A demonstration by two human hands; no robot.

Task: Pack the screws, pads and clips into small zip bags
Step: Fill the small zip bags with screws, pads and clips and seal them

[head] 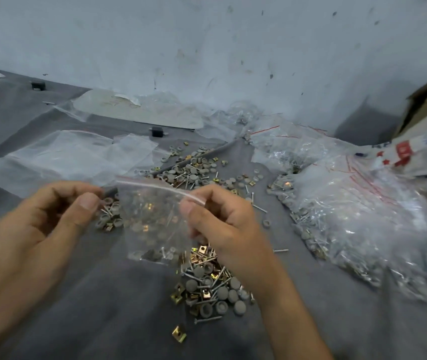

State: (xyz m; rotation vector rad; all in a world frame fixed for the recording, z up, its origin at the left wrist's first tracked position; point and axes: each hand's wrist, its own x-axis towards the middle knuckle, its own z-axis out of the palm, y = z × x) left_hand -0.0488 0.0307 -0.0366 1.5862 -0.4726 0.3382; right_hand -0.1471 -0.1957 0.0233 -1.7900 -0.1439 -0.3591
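Pinching the small zip bag point(152, 219) by the right end of its seal strip in the right grip point(222, 222), thumb against forefinger, and letting it hang over the grey cloth point(103, 307), just beside the near heap point(207, 284) of loose parts. Holding the left grip point(48, 216), fingers curled, close to the seal's free left end, though cannot tell whether touching it. Looking at a clear, crinkled bag with its seal sloping down towards the right grip and a few grey pads point(139, 254) lying in the bottom.
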